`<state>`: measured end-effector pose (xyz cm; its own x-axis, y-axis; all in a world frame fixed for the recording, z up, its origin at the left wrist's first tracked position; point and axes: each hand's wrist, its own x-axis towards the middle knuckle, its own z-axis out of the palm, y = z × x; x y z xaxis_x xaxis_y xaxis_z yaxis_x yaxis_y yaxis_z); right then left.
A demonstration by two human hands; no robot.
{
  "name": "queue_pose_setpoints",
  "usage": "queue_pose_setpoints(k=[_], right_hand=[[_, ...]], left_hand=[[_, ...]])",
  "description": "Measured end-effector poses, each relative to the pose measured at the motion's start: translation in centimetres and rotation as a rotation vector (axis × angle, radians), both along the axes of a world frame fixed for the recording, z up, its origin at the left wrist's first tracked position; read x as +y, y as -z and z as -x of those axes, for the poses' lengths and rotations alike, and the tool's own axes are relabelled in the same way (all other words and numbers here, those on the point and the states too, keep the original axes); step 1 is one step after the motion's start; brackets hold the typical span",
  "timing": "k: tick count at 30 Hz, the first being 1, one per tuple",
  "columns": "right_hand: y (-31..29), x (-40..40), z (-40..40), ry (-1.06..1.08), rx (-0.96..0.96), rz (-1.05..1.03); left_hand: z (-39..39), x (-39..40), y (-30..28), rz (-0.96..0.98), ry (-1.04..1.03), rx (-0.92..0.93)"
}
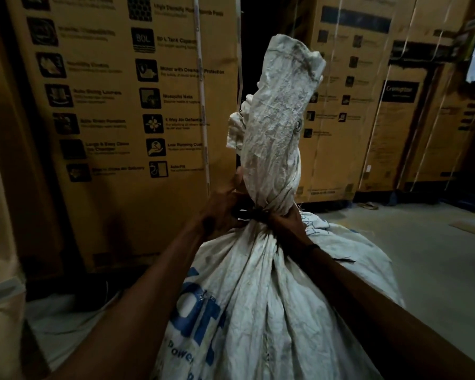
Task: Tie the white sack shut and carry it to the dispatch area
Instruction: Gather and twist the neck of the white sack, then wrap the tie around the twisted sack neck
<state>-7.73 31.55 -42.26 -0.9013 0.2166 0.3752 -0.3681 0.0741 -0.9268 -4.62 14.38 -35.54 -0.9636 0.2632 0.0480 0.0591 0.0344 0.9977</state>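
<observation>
The white sack stands upright in front of me, full, with blue lettering on its lower left side. Its mouth is gathered into a narrow neck, and the loose top flap sticks straight up. A dark cord runs around the neck. My left hand grips the neck and the cord from the left. My right hand is closed on the neck from the right, touching the cord. A dark thread band sits on my right wrist.
Tall brown cardboard appliance cartons stand close behind the sack on the left, and more cartons stand at the right rear. A dark gap lies between them. Bare grey concrete floor stretches to the right.
</observation>
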Motion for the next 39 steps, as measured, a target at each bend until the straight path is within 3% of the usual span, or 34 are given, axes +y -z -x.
queue_pose_setpoints(k=[2, 6, 12, 19, 22, 24, 26, 30, 35, 39], right_hand=[[-0.1, 0.1, 0.0, -0.017, -0.017, 0.009], [-0.1, 0.2, -0.4, 0.001, -0.021, 0.033], [-0.6, 0.4, -1.4, 0.051, -0.063, -0.089], [-2.5, -0.1, -3.8, 0.191, -0.105, -0.339], [-4.0, -3.3, -8.5, 0.491, 0.045, -0.478], [-4.4, -5.5, -11.5, 0.551, 0.25, -0.533], [-4.1, -7.6, -13.2, 0.443, 0.385, -0.59], [-4.3, -12.3, -14.2, 0.069, 0.409, -0.577], [-4.0, -20.0, -13.4, -0.366, 0.287, -0.517], [-3.8, -26.2, -13.7, -0.637, 0.239, -0.662]], left_hand=[[3.1, -0.8, 1.9, -0.135, 0.129, -0.005], [3.1, -0.7, 2.8, -0.252, 0.122, -0.029], [1.3, 0.0, 2.0, -0.212, -0.001, -0.013], [-1.6, -2.9, -0.8, 0.153, -0.045, -0.031], [-3.5, -4.4, -2.8, 0.394, -0.05, -0.059], [-5.3, -5.8, -4.6, 0.558, -0.052, -0.078], [-7.5, -7.8, -6.6, 0.716, -0.015, -0.089], [-11.3, -13.3, -9.9, 0.904, 0.014, -0.15], [-12.8, -22.6, -11.4, 1.103, -0.159, -0.367], [-15.2, -28.2, -10.2, 1.131, -0.175, -0.57]])
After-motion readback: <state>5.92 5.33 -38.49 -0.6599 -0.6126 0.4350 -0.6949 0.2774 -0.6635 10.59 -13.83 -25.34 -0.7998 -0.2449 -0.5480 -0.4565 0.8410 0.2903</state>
